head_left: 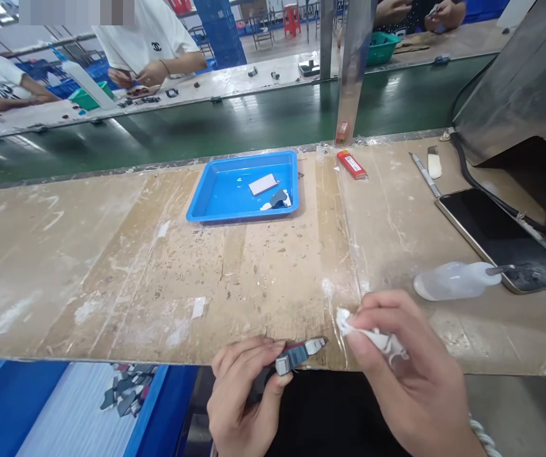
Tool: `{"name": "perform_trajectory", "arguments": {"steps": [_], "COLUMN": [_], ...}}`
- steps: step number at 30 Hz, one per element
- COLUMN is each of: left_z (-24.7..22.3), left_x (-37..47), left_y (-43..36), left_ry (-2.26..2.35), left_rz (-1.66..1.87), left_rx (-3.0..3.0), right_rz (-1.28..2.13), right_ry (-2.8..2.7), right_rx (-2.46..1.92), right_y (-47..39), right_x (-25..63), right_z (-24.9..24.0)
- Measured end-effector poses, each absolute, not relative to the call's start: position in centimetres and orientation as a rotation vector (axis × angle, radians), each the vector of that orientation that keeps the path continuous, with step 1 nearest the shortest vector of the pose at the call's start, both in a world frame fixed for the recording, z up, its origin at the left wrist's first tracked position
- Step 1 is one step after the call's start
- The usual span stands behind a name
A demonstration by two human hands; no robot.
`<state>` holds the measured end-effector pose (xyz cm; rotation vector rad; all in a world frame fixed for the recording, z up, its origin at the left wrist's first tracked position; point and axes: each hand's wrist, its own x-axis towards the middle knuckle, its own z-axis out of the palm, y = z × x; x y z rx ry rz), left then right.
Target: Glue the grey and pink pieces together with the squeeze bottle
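Note:
Near the front edge of the worktable, my left hand (247,387) pinches a small grey part (299,357) with a light tip and a dark red strip along one side. The part points to the right, toward my other hand. My right hand (409,362) is closed on a crumpled white cloth or tissue (380,339), its bunched end sticking out past the thumb. A gap lies between the cloth and the part. Beyond both hands sits a blue tray (220,212), holding a white rectangular piece (263,185) and a small grey-and-white part (279,199).
A clear squeeze bottle (454,281) lies by a phone (501,222) on the right. Farther back are a red lighter (352,165) and a craft knife (424,173). A blue bin (152,412) with grey parts stands lower left. Several people work across the green conveyor (263,124).

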<state>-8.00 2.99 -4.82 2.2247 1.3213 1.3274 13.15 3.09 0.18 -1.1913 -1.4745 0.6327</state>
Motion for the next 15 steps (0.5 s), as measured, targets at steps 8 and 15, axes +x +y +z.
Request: {"name": "perform_trajectory", "arguments": {"steps": [8,15], "left_z": [-3.3,-4.4], "left_x": [-10.3,-19.1], "left_y": [1.4,-2.8], "left_ry": [1.363,1.795], "left_rz": [1.386,1.498], "left_rx": [1.877,1.686], "right_rz": [0.531,0.303], "right_ry": [-1.744,-1.880], "right_rx": [-1.377,-1.332], "right_y": [6.8,6.7], "right_x": [12.8,13.1], "right_z": [-1.2,-3.5]}}
